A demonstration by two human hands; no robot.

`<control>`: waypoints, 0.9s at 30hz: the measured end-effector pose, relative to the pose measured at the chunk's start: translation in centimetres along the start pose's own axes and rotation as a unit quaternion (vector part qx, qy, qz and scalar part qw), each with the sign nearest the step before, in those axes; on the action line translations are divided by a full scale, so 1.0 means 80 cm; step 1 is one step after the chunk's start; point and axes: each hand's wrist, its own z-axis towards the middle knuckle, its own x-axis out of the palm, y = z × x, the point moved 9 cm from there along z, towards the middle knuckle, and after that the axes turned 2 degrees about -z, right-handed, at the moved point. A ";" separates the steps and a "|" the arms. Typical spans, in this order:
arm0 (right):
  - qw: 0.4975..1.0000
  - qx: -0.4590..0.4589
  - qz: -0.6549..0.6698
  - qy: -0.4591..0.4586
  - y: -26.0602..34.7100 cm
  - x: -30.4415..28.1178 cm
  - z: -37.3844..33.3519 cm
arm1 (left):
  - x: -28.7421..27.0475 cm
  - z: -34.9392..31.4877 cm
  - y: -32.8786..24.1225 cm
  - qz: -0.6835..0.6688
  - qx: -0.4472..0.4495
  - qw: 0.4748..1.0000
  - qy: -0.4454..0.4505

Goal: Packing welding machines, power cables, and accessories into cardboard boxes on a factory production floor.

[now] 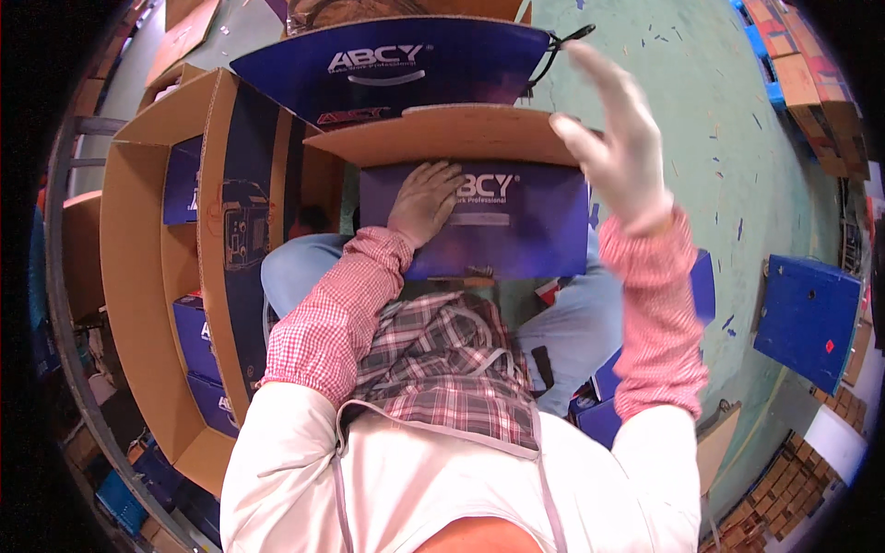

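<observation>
A blue carton (516, 244) with white print is in front of me, between my knees. My left hand (427, 203), in a pale glove, lies flat on its blue face with the fingers stretched. Behind that face stands a raised flap (442, 138), its bare brown cardboard side toward me. Farther back is another blue panel (461, 69) with white print. My right hand (627, 143), gloved too, is lifted at the carton's right end, thumb and fingers apart, holding nothing visible. Close to its fingertips, a black cord (553, 60) sticks out past the panel's right edge.
On my left stands a large open brown carton (138, 276) with several blue boxes (195, 336) inside. A metal rail (64, 304) runs beyond it. Scraps litter the green floor (728, 166) on the right, where a blue case (807, 318) stands. Stacked cartons (802, 101) are at the far right.
</observation>
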 end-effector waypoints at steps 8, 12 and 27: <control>0.946 0.051 -0.126 0.295 0.014 0.067 -0.212 | 0.048 -0.051 0.001 -0.040 -0.060 0.993 0.091; 0.959 0.068 -0.109 0.253 0.014 0.071 -0.235 | 0.070 -0.095 0.004 -0.033 -0.103 0.979 0.172; 0.980 0.056 -0.114 0.155 -0.005 0.079 -0.257 | 0.063 -0.125 -0.117 0.189 0.000 0.975 0.114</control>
